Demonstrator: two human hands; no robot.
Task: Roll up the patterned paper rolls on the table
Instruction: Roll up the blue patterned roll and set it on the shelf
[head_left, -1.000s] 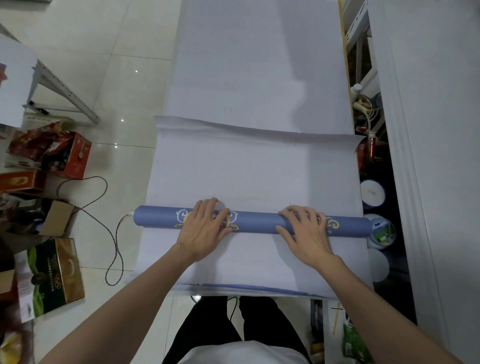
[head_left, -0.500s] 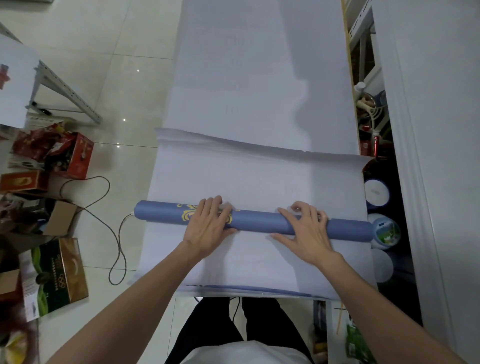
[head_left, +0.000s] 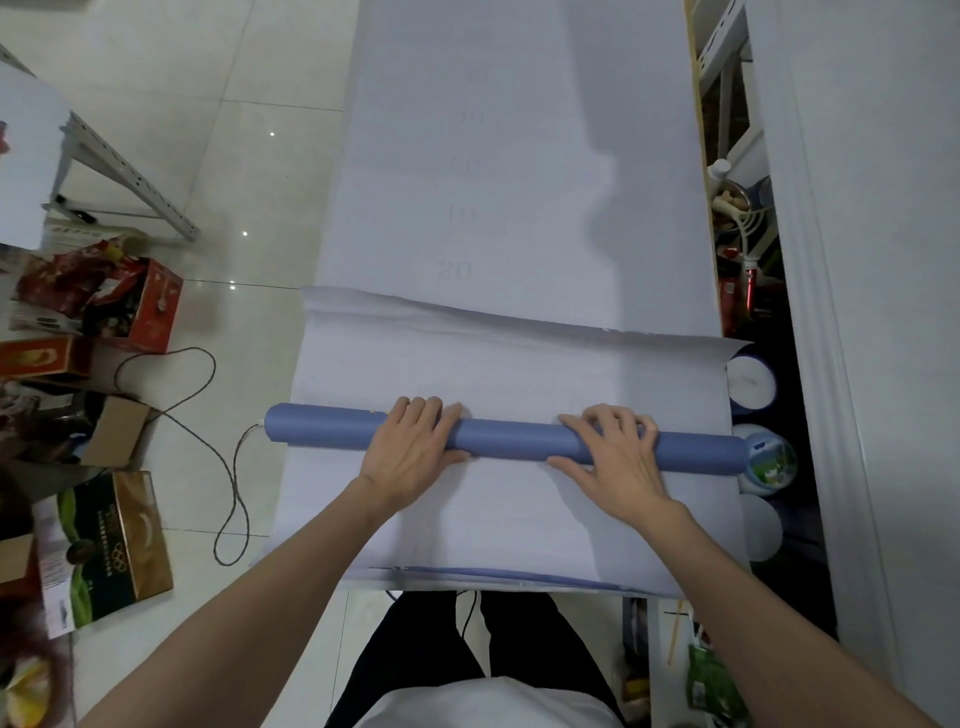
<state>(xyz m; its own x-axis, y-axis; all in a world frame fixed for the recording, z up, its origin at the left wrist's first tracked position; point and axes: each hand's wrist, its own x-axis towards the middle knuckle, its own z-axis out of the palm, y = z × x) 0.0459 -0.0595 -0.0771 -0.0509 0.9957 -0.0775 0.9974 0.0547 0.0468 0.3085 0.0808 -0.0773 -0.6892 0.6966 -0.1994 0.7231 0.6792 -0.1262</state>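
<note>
Faint grey numerals run down the pale worktop (head_left: 519, 130); "10" (head_left: 460, 213) and "20" (head_left: 454, 270) can be read, the ones farther up are too dim. On the floor to the left, a green-and-gold box (head_left: 109, 545) carries the five Olympic rings and small print too fine to read.

One blue paper roll (head_left: 504, 439) lies crosswise on its own unrolled white sheet (head_left: 519, 374), near the worktop's front edge. Two hands press on it. The left hand (head_left: 415, 452) has its fingers close together and laid flat over the top. The right hand (head_left: 618, 457) has its fingers slightly spread across it, thumb on the near side.

The roll's right end overhangs three round tubs (head_left: 769, 460) – one has a green label, unreadable. A red carton (head_left: 150, 306) and a looping cable (head_left: 208, 415) lie on the floor at left.
</note>
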